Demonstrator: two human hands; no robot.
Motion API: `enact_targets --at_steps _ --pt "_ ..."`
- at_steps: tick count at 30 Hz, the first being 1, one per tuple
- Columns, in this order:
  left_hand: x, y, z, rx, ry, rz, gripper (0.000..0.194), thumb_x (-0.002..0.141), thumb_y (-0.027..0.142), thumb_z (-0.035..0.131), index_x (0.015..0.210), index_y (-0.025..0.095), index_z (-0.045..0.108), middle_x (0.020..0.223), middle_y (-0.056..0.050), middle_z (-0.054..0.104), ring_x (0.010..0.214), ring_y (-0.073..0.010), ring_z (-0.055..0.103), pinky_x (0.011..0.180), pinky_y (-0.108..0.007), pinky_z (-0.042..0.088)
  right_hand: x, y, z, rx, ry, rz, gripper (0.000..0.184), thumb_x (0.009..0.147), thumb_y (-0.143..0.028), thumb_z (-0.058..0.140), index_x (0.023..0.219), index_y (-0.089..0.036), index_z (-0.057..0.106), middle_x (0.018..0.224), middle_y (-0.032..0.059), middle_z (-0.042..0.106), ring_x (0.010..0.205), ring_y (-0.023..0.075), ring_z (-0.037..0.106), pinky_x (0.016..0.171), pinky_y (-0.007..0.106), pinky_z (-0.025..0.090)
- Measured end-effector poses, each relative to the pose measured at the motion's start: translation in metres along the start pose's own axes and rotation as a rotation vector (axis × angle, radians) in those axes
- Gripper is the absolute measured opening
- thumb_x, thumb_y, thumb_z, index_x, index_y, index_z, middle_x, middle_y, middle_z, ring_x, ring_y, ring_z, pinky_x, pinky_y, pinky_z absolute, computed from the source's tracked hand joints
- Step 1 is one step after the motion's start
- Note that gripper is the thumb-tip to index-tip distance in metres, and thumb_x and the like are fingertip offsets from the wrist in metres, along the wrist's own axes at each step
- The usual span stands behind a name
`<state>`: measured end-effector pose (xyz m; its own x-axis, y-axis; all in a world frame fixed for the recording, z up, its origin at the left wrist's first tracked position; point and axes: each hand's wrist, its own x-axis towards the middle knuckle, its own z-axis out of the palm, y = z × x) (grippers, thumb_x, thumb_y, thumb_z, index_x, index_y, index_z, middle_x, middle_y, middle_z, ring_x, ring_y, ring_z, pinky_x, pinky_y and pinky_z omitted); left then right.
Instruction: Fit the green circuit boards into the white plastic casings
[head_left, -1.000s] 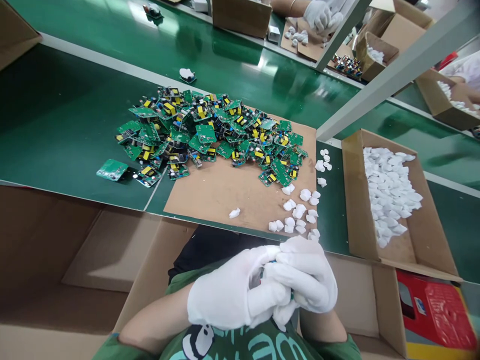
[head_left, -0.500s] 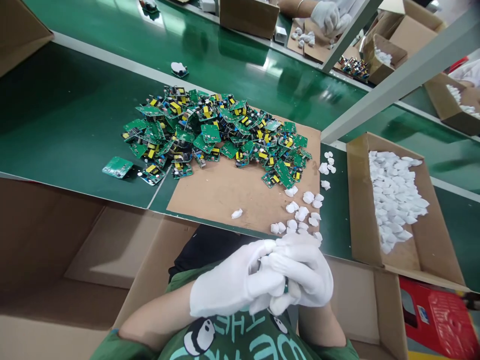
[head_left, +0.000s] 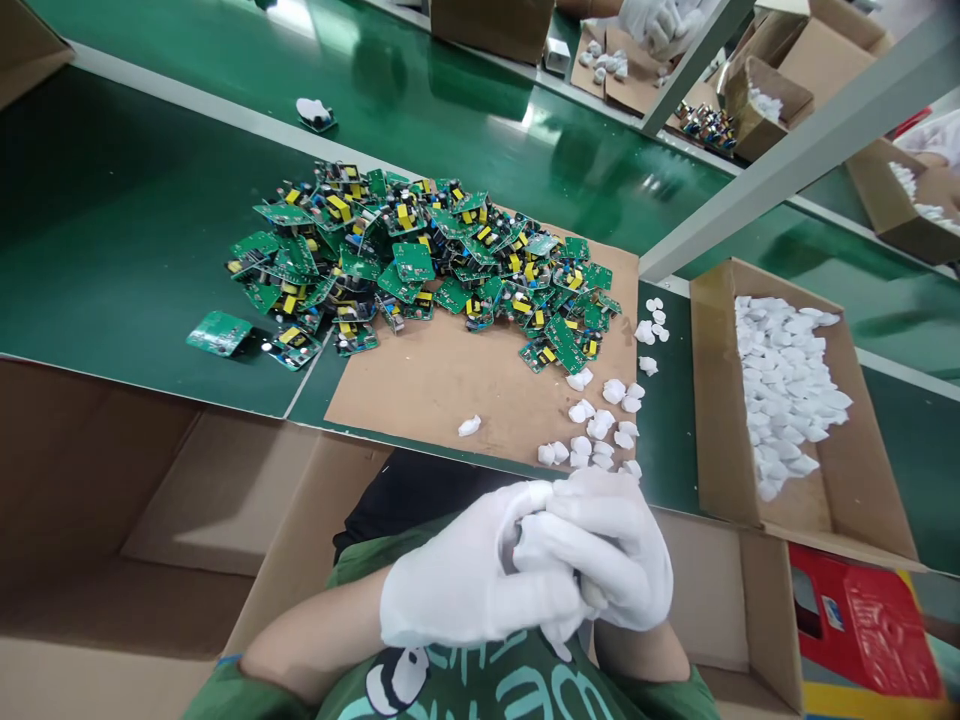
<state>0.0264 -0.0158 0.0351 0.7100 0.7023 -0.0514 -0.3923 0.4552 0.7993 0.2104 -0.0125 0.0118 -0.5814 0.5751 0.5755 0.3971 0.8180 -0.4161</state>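
Note:
In front of my chest, my gloved left hand (head_left: 472, 575) and gloved right hand (head_left: 619, 550) are pressed together, fingers closed around a small circuit board. The fingers hide nearly all of it; a green edge showed between them a moment ago. Just beyond the hands, several small white pads (head_left: 600, 424) lie on the cardboard sheet (head_left: 420, 385) near the table edge. One white pad (head_left: 469, 426) rests apart, further left. Behind them spreads a heap of green circuit boards (head_left: 414, 262) with yellow and dark components.
To the right stands an open cardboard box (head_left: 724, 400) with many white pads (head_left: 784, 390). A metal post (head_left: 750, 170) slants across the right side. One white-topped board (head_left: 315, 114) sits on the green conveyor (head_left: 450, 110). Across it, a co-worker's gloved hands (head_left: 660, 25) hold something unclear.
My fingers have shifted around the board, and its green edge no longer shows. The view has turned slightly; the lone white-topped board on the conveyor appears further left.

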Motion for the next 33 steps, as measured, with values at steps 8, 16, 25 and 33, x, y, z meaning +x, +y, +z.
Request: enact_targets --at_steps 8,16,25,33 --pt "0.000 0.006 -0.002 0.203 0.126 -0.019 0.016 0.074 0.012 0.059 0.087 0.017 0.053 0.087 -0.001 0.052 0.072 -0.0119 0.045 0.064 -0.025 0.042 0.016 0.006 0.000 0.021 -0.026 -0.084 0.028 0.104 -0.032 0.046 0.122 -0.017 0.061 0.092 0.0063 0.058 0.081 0.0182 0.064 0.065 0.033 0.058" --pt "-0.004 0.004 -0.012 0.062 -0.036 -0.146 0.033 0.096 0.041 0.052 0.076 0.016 0.058 0.076 -0.003 0.063 0.051 -0.0080 0.049 0.047 -0.022 0.037 0.013 0.006 0.001 0.083 0.113 -0.072 0.047 0.104 -0.047 0.046 0.135 -0.013 0.055 0.094 0.0084 0.062 0.077 0.0204 0.064 0.066 0.035 0.059" --pt "-0.003 -0.012 -0.013 -0.213 0.095 0.032 0.043 0.094 0.053 0.054 0.072 0.016 0.052 0.083 -0.008 0.062 0.058 -0.0106 0.052 0.054 -0.025 0.042 0.022 0.011 0.000 0.180 0.085 0.012 0.063 0.100 -0.049 0.055 0.152 -0.019 0.037 0.092 0.0089 0.068 0.086 0.0256 0.069 0.075 0.043 0.061" --pt "0.013 0.001 -0.037 -0.234 0.143 0.119 0.052 0.088 0.068 0.055 0.085 0.017 0.059 0.046 0.006 0.043 0.034 -0.0050 0.034 0.034 -0.016 0.021 0.099 0.033 -0.017 0.087 -0.405 -0.028 0.048 0.100 -0.048 0.054 0.140 -0.022 0.048 0.111 0.0119 0.065 0.104 0.0258 0.061 0.088 0.042 0.052"
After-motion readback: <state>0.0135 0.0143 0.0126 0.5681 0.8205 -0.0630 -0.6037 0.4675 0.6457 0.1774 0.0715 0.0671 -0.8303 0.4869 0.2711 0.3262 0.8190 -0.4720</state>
